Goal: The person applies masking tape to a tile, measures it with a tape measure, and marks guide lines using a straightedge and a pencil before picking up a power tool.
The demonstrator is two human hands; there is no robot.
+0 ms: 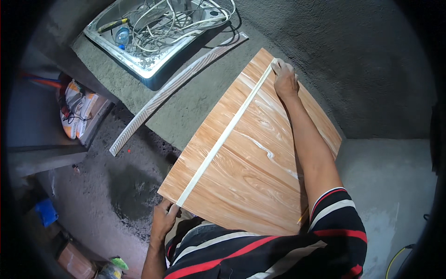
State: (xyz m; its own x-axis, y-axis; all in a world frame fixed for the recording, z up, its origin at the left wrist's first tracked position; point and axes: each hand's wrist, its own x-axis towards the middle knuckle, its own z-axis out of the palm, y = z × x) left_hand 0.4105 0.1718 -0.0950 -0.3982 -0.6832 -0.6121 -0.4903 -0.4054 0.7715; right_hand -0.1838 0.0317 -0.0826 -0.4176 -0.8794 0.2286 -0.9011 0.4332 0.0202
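Our left hand (163, 218) pinches the near end of a pale measuring tape (223, 137) at the wood-grain panel's (260, 167) near edge; our right hand (284, 79) presses its far end flat at the far corner, fingers unclenched.

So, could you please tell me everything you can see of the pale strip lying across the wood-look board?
The strip is thin, narrow, cream-coloured and looks straight, like a ruler or trim. It lies flat on the orange wood-grain board, running from its near left corner to its far edge. The left hand holds its near end; the right hand presses its far end down. The board rests on a grey concrete surface.
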